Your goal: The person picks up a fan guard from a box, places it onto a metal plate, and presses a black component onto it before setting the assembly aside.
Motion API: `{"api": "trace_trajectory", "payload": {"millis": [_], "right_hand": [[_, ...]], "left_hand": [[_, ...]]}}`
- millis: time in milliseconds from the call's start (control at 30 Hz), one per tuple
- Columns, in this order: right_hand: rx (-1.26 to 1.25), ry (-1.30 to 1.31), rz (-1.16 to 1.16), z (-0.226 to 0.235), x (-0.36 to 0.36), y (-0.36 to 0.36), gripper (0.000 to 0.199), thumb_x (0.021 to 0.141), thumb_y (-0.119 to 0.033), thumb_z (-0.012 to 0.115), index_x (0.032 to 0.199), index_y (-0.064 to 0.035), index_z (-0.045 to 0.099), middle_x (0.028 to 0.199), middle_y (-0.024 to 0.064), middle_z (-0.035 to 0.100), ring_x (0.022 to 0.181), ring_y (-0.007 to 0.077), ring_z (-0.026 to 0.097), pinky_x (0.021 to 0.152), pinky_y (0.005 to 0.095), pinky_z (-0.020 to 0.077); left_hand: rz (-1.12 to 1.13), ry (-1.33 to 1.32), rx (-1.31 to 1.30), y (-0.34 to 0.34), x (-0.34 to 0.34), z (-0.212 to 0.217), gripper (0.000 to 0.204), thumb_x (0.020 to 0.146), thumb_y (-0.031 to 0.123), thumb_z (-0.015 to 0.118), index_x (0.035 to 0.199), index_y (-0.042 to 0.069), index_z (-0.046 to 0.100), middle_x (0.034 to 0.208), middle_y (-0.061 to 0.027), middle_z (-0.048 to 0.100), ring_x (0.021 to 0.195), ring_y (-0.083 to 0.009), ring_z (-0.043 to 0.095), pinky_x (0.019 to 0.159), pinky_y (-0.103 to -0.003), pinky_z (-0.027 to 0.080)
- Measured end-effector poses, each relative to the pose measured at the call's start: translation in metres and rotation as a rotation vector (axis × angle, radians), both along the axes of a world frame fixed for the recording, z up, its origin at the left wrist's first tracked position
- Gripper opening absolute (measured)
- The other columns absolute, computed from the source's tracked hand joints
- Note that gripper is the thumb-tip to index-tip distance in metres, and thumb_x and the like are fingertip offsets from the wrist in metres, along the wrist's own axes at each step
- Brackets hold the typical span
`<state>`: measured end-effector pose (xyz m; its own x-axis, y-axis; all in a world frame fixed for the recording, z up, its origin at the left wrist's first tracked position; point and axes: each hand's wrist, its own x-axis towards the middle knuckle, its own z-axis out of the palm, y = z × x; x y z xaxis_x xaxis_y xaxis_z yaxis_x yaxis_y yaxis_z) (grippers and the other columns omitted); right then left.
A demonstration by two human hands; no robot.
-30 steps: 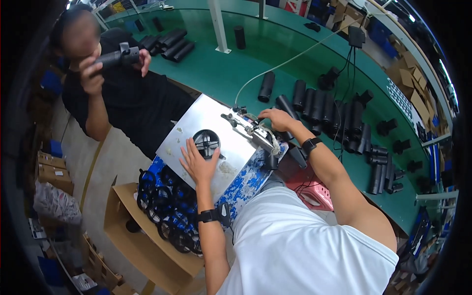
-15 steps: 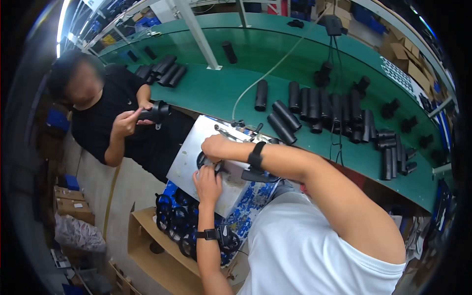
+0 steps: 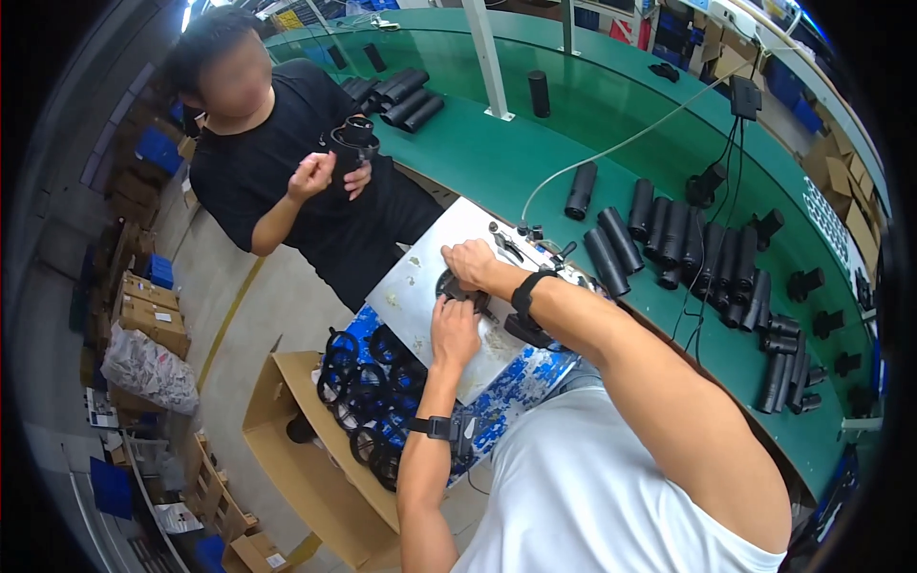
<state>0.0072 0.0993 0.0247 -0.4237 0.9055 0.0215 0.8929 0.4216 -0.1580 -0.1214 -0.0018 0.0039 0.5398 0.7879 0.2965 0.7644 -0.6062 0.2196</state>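
A black round ring-shaped part (image 3: 445, 284) lies on a worn silver metal plate (image 3: 413, 307), mostly hidden under my hands. My right hand (image 3: 470, 265) is closed over its far side, fingers curled down. From the near side my left hand (image 3: 455, 330) grips the same part, with its fingertips bent onto the edge. Beside my right hand, at the plate's far edge, sits a small metal clamp-like fixture (image 3: 511, 250) with dark handles. Black straps with small devices are round both of my wrists.
Several black rings (image 3: 373, 387) pile on the blue, paint-worn tabletop (image 3: 497, 420), beside an open cardboard box (image 3: 315, 468). Many black cylinders (image 3: 683, 234) stand and lie on the green bench (image 3: 535, 158). A co-worker (image 3: 277, 162) at the far left holds a black cylindrical part (image 3: 355, 143).
The view has swung, so the scene sits farther right in the picture. Both my hands stay at the black ring. The co-worker's cylindrical part has gone from level to more upright.
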Motion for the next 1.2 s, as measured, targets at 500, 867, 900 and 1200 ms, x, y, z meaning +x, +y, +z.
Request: {"api": "trace_trajectory", "payload": {"millis": [500,867,900,1200], "right_hand": [[0.057,0.296,-0.206,0.015,0.008,-0.053,0.031,0.072,-0.014,0.066,0.099,-0.0005,0.057,0.082,0.0142,0.065,0.072,0.0302,0.068,0.062,0.0421,0.0546],[-0.603,0.694,0.153,0.003,0.087,-0.180,0.013,0.086,-0.017,0.059,0.094,-0.0078,0.062,0.078,0.0084,0.068,0.069,0.0219,0.068,0.063,0.0319,0.0518],[-0.615,0.696,0.148,-0.001,0.090,-0.184,0.013,0.086,-0.018,0.060,0.094,-0.0081,0.063,0.079,0.0089,0.068,0.070,0.0222,0.068,0.064,0.0327,0.0520],[-0.655,0.601,0.167,-0.050,0.131,-0.201,0.022,0.087,-0.022,0.059,0.101,-0.0054,0.061,0.084,0.0130,0.068,0.078,0.0281,0.067,0.071,0.0384,0.0516]], "left_hand": [[0.123,-0.273,-0.006,-0.043,-0.004,0.001,0.038,0.084,0.011,0.057,0.119,-0.004,0.052,0.122,-0.0202,0.055,0.126,-0.0415,0.041,0.108,-0.051,0.029],[0.830,-0.760,-0.187,-0.219,-0.071,-0.020,0.026,0.085,0.000,0.051,0.110,-0.003,0.056,0.090,-0.0150,0.065,0.082,-0.0264,0.063,0.078,-0.034,0.049],[0.820,-0.763,-0.189,-0.217,-0.064,-0.021,0.026,0.085,0.000,0.051,0.110,-0.003,0.056,0.090,-0.0150,0.065,0.082,-0.0264,0.063,0.078,-0.034,0.049],[0.560,-0.731,-0.547,-0.215,-0.017,-0.045,0.022,0.087,0.006,0.055,0.108,0.000,0.058,0.074,-0.0093,0.068,0.068,-0.0187,0.067,0.067,-0.030,0.052]]}}
